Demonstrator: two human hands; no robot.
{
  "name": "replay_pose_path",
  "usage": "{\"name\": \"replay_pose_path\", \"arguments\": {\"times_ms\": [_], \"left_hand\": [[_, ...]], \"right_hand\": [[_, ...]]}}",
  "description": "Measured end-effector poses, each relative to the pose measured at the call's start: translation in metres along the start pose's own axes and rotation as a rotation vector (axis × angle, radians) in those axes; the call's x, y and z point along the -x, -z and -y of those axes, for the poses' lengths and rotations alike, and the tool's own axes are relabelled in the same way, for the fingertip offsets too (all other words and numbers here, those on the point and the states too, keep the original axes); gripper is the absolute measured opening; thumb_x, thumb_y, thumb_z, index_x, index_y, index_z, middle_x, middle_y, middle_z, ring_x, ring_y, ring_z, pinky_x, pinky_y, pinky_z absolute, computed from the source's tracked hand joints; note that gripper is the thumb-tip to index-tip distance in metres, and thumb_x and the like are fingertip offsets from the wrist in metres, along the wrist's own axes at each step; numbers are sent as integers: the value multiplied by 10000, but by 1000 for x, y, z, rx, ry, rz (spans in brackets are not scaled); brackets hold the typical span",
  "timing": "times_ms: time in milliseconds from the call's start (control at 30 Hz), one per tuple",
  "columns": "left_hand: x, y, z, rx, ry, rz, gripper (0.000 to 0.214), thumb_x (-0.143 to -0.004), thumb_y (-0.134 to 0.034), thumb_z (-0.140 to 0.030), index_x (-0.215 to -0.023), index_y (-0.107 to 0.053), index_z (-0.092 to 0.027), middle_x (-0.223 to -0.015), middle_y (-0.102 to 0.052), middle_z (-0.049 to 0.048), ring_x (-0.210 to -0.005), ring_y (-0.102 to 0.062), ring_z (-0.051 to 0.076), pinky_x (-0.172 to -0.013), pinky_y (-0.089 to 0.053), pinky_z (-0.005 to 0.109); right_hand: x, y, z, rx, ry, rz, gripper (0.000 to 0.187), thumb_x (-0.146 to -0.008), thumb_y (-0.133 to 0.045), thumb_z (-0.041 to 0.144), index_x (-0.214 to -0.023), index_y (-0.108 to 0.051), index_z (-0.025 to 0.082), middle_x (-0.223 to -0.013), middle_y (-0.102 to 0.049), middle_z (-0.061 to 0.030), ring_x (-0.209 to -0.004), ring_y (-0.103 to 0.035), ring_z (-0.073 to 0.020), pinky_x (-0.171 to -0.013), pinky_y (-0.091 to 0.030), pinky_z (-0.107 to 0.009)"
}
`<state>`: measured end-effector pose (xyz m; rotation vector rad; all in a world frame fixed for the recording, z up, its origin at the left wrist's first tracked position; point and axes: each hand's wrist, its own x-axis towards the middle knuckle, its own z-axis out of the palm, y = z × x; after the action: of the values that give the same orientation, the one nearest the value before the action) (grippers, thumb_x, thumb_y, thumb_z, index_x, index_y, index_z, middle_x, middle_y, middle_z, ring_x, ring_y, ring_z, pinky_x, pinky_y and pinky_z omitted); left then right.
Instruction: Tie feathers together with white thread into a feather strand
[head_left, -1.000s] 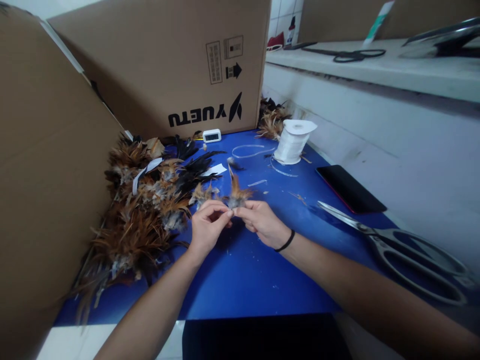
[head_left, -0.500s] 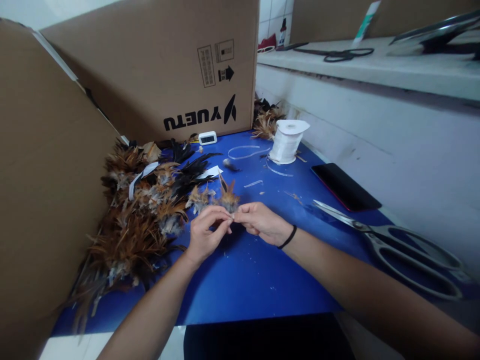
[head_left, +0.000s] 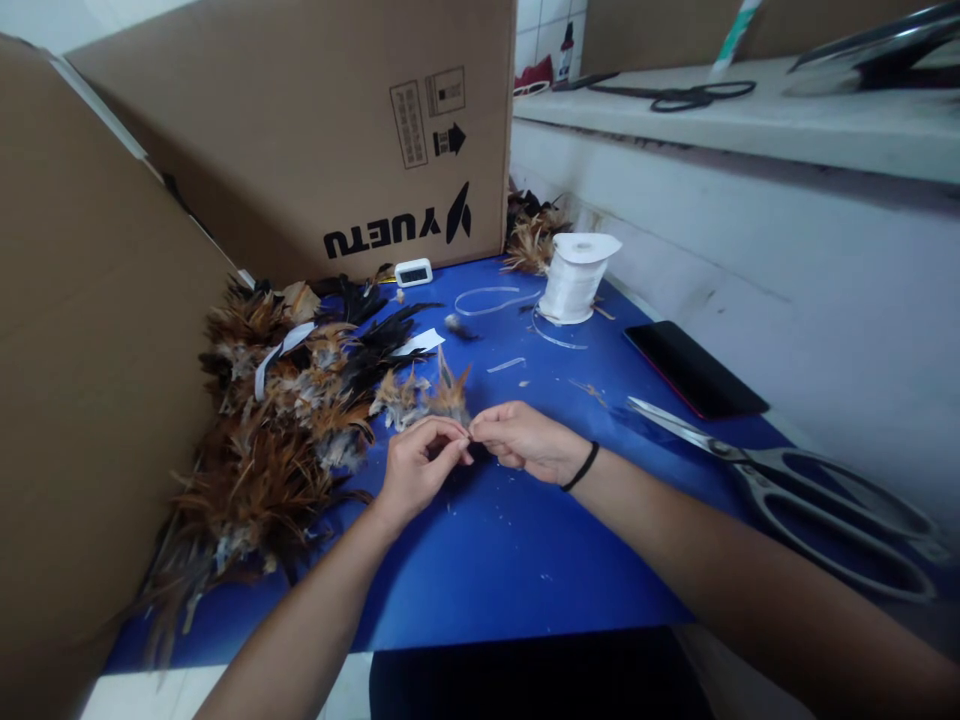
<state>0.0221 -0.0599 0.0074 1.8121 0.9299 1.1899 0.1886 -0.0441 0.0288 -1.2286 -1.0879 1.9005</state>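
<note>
Both hands meet over the blue table top. My left hand and my right hand each pinch the base of a small bunch of brown feathers, fingertips touching. The bunch points away from me, tilted a little left. A large pile of brown and black feathers lies just left of my left hand. A black band circles my right wrist.
Big metal scissors lie at the right, a black phone behind them. A white spool and loose clear strip sit at the back. Cardboard boxes wall the back and left. A small white clock stands by the box.
The feather bunch has tipped left and lower between my fingers. My hands stayed together in nearly the same spot; the view shifted slightly.
</note>
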Motion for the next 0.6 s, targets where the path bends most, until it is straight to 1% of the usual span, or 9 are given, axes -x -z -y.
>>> {"name": "replay_pose_path", "arguments": {"times_ms": [133,200,233,333,400,467,600], "left_hand": [[1,0,1,30,77,-7,123,-801,-599,-281,-808,-600,-158,-833,-650,55,-580,-629,118,-580,-530,260],[1,0,0,34,118,3,136,-799,-603,-293,-815,-599,-158,-781,-661,49,-584,-634,128,-589,-524,263],[1,1,0,33,140,12,143,-799,-603,-299,-817,-599,-157,-744,-665,45,-585,-635,133,-595,-521,265],[0,2,-1,53,223,43,169,-804,-599,-321,-816,-594,-153,-654,-664,36,-585,-636,139,-611,-510,265],[-2,2,0,109,289,65,194,-796,-609,-340,-805,-586,-147,-627,-660,32,-576,-633,135,-614,-506,262],[-3,2,0,191,360,84,224,-772,-635,-356,-790,-577,-140,-609,-654,28,-562,-627,130,-607,-509,261],[-5,1,2,304,478,107,280,-719,-686,-373,-760,-557,-128,-590,-641,21,-543,-620,121,-585,-518,259]], "right_hand": [[2,-2,1,42,26,-14,91,-636,-560,206,-559,-545,161,-390,-266,109,-364,-157,-30,-373,-82,-219],[4,-2,2,106,51,-39,87,-647,-556,214,-585,-581,157,-387,-306,100,-364,-167,-36,-377,-89,-228],[4,-1,2,150,71,-51,91,-652,-559,218,-600,-599,155,-395,-349,90,-367,-185,-38,-380,-104,-228],[3,2,0,310,180,-75,97,-661,-580,219,-619,-635,150,-492,-512,44,-429,-320,-51,-427,-218,-216],[1,5,-2,428,252,-83,104,-676,-583,220,-634,-648,150,-555,-564,24,-497,-402,-70,-486,-283,-218],[0,8,-3,560,300,-95,120,-700,-573,227,-656,-658,155,-569,-573,19,-521,-434,-85,-510,-303,-226],[2,10,-2,834,355,-110,139,-753,-543,219,-704,-664,172,-578,-578,20,-519,-457,-94,-514,-299,-227]]}}
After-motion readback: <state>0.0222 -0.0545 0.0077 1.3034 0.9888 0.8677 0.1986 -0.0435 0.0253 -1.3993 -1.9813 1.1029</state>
